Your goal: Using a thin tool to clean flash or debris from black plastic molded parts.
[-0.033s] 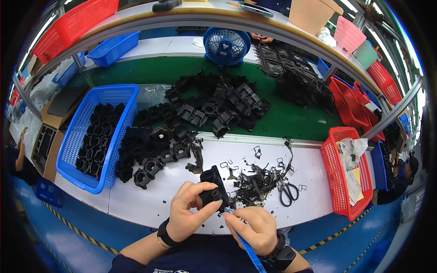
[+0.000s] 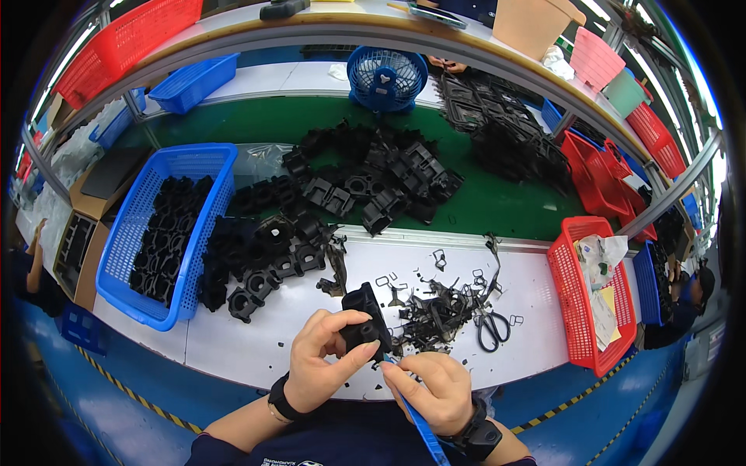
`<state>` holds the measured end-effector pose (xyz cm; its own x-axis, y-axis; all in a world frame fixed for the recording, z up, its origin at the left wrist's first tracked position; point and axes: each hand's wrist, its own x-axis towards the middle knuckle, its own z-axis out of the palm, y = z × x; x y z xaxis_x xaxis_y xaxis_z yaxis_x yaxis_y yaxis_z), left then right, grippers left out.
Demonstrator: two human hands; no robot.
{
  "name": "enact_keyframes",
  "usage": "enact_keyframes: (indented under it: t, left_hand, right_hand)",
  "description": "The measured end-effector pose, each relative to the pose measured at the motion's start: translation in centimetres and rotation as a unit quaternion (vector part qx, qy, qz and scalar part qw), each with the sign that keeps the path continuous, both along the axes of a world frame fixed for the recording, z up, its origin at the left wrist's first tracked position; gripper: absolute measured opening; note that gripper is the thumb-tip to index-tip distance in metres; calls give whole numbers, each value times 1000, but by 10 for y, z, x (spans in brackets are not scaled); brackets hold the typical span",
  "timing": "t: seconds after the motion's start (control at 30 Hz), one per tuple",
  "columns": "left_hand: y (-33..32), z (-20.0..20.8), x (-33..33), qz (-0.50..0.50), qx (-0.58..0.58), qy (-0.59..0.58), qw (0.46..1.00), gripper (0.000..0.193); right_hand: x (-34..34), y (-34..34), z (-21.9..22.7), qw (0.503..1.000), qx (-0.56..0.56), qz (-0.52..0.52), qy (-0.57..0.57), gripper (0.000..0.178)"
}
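Observation:
My left hand (image 2: 326,361) is closed around a black moulded plastic part (image 2: 361,311), thumb and fingers gripping its near end, above the white table. My right hand (image 2: 435,392) grips a slim blue-handled hand tool (image 2: 423,431) like a pencil. The tool's tip meets the lower right edge of the part; its exact shape is too small to make out. Just beyond my right hand lies a heap of black plastic scraps (image 2: 439,311). Black-handled scissors (image 2: 493,332) rest at the heap's right side.
Left stands a blue basket (image 2: 114,264) of black parts, beside a pile of similar parts (image 2: 264,272). More parts (image 2: 373,175) lie on the green surface (image 2: 497,213) beyond. A red basket (image 2: 561,268) with papers is right, a blue fan (image 2: 386,81) at the back, a shelf (image 2: 342,25) overhead.
The lower end of the blue-handled tool has shifted very slightly left. Both hands and the black part look otherwise the same.

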<state>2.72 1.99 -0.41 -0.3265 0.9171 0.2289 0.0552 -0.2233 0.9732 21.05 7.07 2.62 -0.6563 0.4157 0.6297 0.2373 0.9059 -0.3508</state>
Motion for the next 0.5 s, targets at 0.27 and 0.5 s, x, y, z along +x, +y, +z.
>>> enact_keyframes:
  t: [0.27,0.5]
  left_hand:
    - [5,20,2,-58,-119,-206,970,32]
    - [7,16,-2,-62,-141,-193,969,30]
  right_hand:
    - [0,1,-1,994,99,-41,-30,40]
    - [-5,10,5,993,98,13,-58,32]
